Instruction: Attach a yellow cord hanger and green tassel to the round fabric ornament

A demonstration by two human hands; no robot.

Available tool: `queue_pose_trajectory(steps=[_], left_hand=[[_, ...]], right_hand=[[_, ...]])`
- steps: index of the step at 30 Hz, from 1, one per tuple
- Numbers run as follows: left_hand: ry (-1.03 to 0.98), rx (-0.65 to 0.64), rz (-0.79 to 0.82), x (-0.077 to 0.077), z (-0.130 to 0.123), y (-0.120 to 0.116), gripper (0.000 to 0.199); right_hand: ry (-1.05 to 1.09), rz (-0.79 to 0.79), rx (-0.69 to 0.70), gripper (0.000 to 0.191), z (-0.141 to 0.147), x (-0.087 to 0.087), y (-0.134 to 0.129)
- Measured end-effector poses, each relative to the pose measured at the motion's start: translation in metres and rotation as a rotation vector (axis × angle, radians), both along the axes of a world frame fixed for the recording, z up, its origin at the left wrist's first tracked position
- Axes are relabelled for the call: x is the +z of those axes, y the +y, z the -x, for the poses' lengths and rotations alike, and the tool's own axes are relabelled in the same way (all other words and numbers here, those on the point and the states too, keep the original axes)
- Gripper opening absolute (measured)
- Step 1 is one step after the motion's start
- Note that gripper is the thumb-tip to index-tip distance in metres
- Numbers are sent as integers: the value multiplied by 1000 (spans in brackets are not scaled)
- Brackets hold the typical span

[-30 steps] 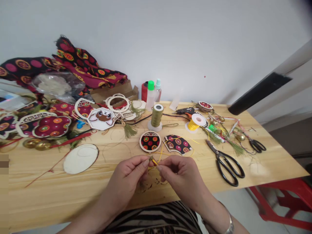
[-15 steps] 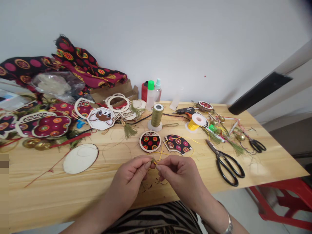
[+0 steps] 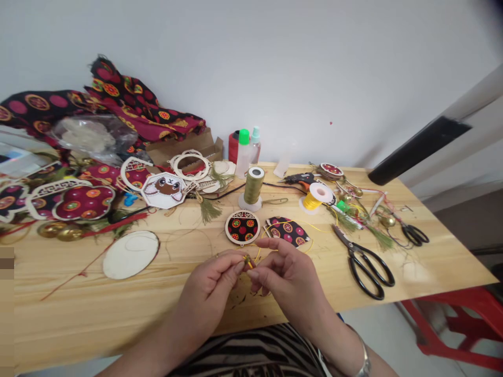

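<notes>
At six o'clock, a small olive tuft [image 3: 247,258] touches slanting yellow cord [image 3: 250,265], more of which loops toward one o'clock.

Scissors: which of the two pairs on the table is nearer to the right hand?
The large scissors lie nearer the right hand; the small scissors lie beyond them, farther right.

Even, moderately bright light reaches your table [image 3: 86,314], with a soft shadow beside your left forearm [image 3: 157,335] and pale glare toward the right. You'll see softened detail at your fingertips [image 3: 238,268], a blocky lower-left edge and a darkened upper-right corner.
</notes>
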State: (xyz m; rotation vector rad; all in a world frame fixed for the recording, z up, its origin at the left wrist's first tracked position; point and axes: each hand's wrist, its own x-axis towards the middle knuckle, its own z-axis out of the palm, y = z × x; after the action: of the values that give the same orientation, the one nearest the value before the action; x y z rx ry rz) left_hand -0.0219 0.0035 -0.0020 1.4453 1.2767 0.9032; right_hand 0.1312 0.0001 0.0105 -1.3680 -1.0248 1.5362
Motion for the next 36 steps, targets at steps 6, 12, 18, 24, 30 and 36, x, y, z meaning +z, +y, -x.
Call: queue_pose_trajectory(steps=[6, 12, 18, 24, 30, 36], left_hand=[[2, -10, -32, 0, 1, -1, 19], [22, -12, -66, -2, 1, -1, 18], [14, 32, -79, -5, 1, -1, 17], [60, 28, -115, -4, 2, -1, 17], [116, 0, -233, -6, 3, -1, 18], [164, -32, -345, -6, 3, 1, 19]], right_hand=[[-14, -13, 6, 34, -1, -1, -1], [-15, -7, -2, 34, -1, -1, -1], [-22, -18, 4, 29, -2, 0, -3], [0, -23, -16, 17, -4, -1, -5], [-36, -32, 24, 5, -6, 1, -4], [-90, -60, 23, 7, -9, 1, -3]])
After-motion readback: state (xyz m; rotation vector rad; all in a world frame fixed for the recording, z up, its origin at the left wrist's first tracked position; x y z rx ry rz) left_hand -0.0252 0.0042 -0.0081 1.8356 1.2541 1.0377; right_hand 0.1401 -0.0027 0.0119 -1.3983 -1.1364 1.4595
